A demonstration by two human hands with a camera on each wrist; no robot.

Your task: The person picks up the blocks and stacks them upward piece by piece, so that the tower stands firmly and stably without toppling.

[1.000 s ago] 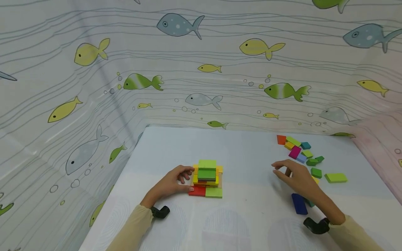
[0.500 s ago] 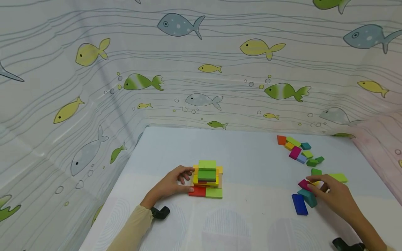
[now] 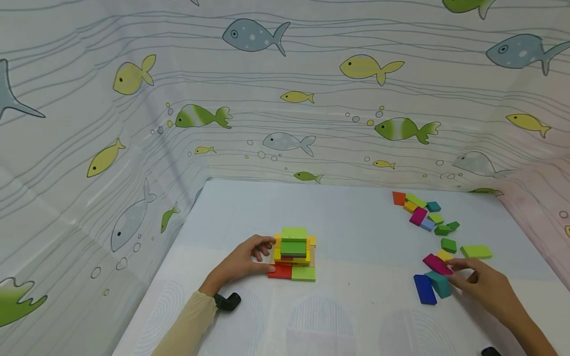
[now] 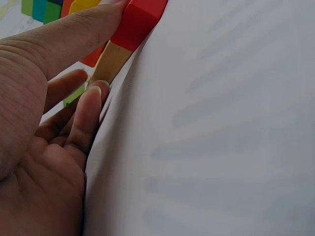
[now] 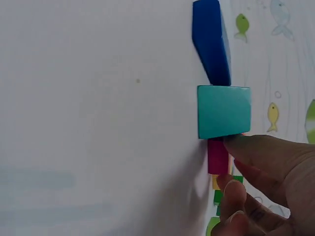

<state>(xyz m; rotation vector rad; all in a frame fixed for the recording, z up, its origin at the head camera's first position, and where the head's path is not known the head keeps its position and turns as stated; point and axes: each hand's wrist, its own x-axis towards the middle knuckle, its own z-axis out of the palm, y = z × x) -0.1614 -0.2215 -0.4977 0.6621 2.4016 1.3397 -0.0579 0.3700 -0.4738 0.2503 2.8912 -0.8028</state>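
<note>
My left hand point(image 3: 242, 257) rests at the left side of a low stack of coloured blocks, its thumb touching a red block point(image 3: 280, 271) and its index fingertip by the yellow blocks. On top sit a light green block point(image 3: 294, 233) and a darker green block point(image 3: 293, 247). In the left wrist view a bare wooden piece point(image 4: 112, 63) shows behind the red block. At the right, my right hand point(image 3: 487, 289) pinches one end of a magenta block point(image 3: 436, 264) between thumb and fingers. A teal block point(image 5: 224, 112) stands beside its thumb, with a dark blue block point(image 3: 425, 289) next to that.
A yellow block point(image 3: 444, 255), a green block point(image 3: 449, 245) and a flat lime block point(image 3: 476, 251) lie just beyond the right hand. Several more loose blocks, including an orange one point(image 3: 399, 198), trail toward the back right. Fish-patterned sheeting point(image 3: 338, 118) rises behind the table point(image 3: 347, 212).
My right hand has moved right and toward me, its fingers coming onto the magenta block, which has shifted slightly rightward. My left hand and the stack have stayed put.
</note>
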